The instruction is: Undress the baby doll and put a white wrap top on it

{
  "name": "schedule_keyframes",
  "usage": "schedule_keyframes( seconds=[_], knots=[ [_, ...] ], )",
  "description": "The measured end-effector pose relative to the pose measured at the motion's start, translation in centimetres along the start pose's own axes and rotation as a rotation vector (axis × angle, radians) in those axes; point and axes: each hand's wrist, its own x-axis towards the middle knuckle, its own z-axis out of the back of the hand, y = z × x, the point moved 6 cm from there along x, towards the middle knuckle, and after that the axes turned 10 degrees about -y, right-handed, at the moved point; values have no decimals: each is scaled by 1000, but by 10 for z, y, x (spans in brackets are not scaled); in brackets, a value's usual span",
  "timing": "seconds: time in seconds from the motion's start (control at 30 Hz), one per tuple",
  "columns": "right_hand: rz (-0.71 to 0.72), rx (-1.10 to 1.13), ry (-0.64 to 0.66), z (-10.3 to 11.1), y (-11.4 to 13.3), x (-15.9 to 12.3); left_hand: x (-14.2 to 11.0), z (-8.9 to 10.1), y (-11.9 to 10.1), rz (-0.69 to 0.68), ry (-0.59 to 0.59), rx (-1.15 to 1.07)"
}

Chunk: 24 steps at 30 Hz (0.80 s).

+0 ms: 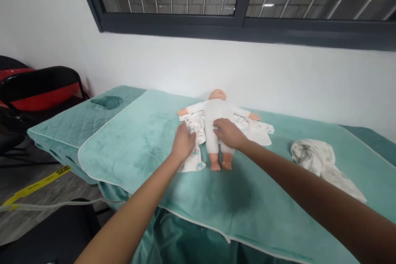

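Two bare hands reach forward over a doll. The left hand (185,142) is at the left half of a printed white shirt (198,161), its fingers bent; whether they pinch the fabric cannot be told. The right hand (230,132), fingers loosely curved, is over the doll's lower body; whether it grips anything is also unclear.

The doll (218,111) lies on its back at the far middle of the bed, head toward the wall, feet toward the viewer, arms stretched out to both sides. Its body is white; its head, hands and feet are peach. The shirt spreads out on both sides of it.

To the right, a crumpled white cloth (318,163) lies apart on the green cover (130,148). At the left end of the bed is a dark green hollow (107,102). Farther left are black-and-red chairs (40,90). Behind the bed, a white wall (173,62) rises to a dark-framed, barred window (173,22).
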Motion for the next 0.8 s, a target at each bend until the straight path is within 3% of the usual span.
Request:
schedule_keyframes(
  seconds=[0.1, 0.17, 0.3, 0.47, 0.67, 0.8],
  knots=[
    [52, -111, -70, -2, -28, 10, -7, -25, -8, -67, 91, 70],
    [28, -178, -115, -6, -45, 21, -8, -48, -6, -9, 196, 100],
    [-209, -193, -145, -12, -82, 53, 8, -88, 11, 171, 322, 87],
    [-556, -136, -67, -15, -139, 96, 31, -126, 34, 507, 416, -273],
    [-637, -19, 19, -19, -194, 136, 48, -145, 46, 700, 579, -536],
    [-614, 186, 172, -27, -203, 156, 58, -145, 56, 839, 609, -644]
  ],
)
